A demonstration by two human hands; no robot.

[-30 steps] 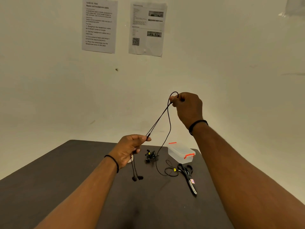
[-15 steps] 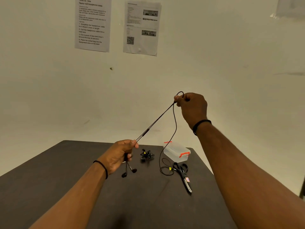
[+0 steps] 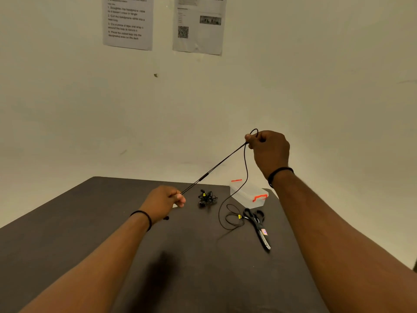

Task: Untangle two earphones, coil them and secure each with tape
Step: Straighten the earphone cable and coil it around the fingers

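Between left hand [image 3: 165, 201] and right hand [image 3: 269, 151]: earphone cable [image 3: 216, 166] taut.

Plain off-white painted wall [image 3: 316, 64] fills view above and behind both hands; small dark mark [image 3: 155, 75] on it, high above left hand. Two white printed paper sheets taped up: text sheet [image 3: 127, 23] high above left hand, sheet with QR code and small photo [image 3: 198, 26] just beside it, toward right hand. Dark brown matte rectangular table [image 3: 90, 233] lies under both hands, far edge meeting wall. Light dim, warm, yellowish. Soft shadow [image 3: 158, 274] on tabletop between forearms.
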